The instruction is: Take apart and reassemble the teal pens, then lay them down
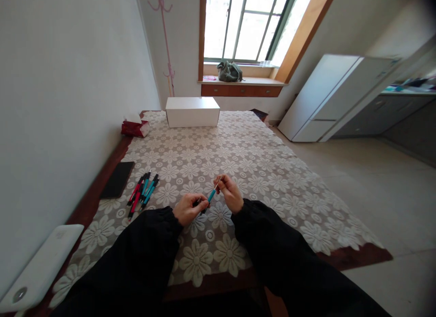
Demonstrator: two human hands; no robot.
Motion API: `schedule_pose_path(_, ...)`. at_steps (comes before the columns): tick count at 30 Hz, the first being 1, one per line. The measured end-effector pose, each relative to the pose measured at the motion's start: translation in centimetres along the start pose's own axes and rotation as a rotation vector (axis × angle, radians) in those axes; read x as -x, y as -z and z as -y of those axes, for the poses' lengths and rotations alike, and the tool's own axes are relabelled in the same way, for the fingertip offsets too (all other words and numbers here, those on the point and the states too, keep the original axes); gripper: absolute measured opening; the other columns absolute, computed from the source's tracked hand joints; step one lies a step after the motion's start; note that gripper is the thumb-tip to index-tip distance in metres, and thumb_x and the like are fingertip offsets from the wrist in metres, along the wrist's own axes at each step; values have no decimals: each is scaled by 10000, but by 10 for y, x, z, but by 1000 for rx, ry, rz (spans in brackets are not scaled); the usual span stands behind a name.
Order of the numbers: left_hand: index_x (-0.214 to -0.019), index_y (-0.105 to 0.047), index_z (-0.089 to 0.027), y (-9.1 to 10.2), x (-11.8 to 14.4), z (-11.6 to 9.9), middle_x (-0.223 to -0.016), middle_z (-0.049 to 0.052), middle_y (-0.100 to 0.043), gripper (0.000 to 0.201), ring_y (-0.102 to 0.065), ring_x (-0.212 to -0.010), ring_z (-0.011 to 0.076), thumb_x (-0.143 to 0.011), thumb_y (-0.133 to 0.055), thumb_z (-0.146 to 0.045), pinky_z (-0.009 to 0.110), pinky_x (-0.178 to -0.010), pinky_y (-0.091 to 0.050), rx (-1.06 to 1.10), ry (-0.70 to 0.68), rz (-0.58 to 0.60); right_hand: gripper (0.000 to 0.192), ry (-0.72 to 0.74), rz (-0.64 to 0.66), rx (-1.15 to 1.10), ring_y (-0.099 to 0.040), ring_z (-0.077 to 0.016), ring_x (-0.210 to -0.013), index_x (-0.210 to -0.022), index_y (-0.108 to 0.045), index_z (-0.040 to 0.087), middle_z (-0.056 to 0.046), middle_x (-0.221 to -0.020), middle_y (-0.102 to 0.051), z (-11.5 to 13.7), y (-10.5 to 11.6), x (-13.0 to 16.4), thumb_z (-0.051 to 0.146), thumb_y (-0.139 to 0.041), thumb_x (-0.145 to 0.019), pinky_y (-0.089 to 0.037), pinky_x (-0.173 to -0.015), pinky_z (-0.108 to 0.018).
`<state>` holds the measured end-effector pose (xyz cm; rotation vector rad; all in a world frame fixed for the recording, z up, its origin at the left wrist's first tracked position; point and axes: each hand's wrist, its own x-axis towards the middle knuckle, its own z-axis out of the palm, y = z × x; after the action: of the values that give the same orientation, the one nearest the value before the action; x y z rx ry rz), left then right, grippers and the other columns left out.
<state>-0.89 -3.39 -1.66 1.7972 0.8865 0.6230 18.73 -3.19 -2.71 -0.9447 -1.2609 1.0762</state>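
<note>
While both black-sleeved arms meet over the near middle of the table, the left hand (pixel 188 208) is closed around the dark end of a slim teal-and-black plastic pen (pixel 210 196), and the right hand (pixel 230 192) pinches its pale thin tip or refill between thumb and fingers. The pen is held just above the white floral lace tablecloth (pixel 259 162), slanting up toward the right hand. Judging by the two grips, the pen is being taken apart or put together at its tip end; that work likely calls for a steady pull or twist along the pen's axis with the left hand holding firm.

Near the left edge lies a loose bunch of red, teal and black pens (pixel 143 193), with a flat black rectangular tablet (pixel 117 179) just beside it at the edge itself. A white cardboard box (pixel 192 111) stands at the far edge, a red tissue pack (pixel 134 127) at the far left corner. Between the hands and the right edge the cloth shows bare pattern.
</note>
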Motion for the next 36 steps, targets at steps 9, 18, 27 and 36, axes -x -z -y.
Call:
schedule_pose_path(9, -756, -703, -141, 0, 0, 1, -603, 1, -577, 317, -463, -555, 110, -887, -598, -410, 230, -537, -335, -36, 4, -21, 410, -117, 52, -100, -436, -118, -563, -808, -532, 225, 29, -690, -513, -4, -1, -1, 608, -664, -866, -356, -540, -279)
schedule_pose_path(18, -776, -723, -139, 1, -1, 3, -635, 11, -606, 340, -486, -573, 116, -899, -583, -424, 232, -542, -348, -39, 28, -42, 394, -139, -4, -242, -431, -112, -569, -861, -524, 228, 28, -741, -512, -8, -7, 2, 578, -705, -841, -344, -511, -258)
schedule_pose_path(27, -777, -709, -134, -1, -1, 9, -621, 10, -599, 340, -489, -563, 114, -890, -593, -433, 226, -537, -354, -11, 31, -43, 353, -33, 39, -1, -421, -104, -552, -844, -520, 217, 44, -680, -480, -7, -2, 2, 551, -607, -919, -357, -530, -264)
schedule_pose_path(36, -786, -703, -137, -3, -2, 10, -621, -3, -574, 323, -438, -544, 103, -878, -606, -432, 223, -518, -317, -1, 45, -46, 385, -96, 82, -153, -520, -121, -661, -883, -493, 222, 0, -845, -553, -11, -6, 2, 582, -629, -903, -458, -538, -251)
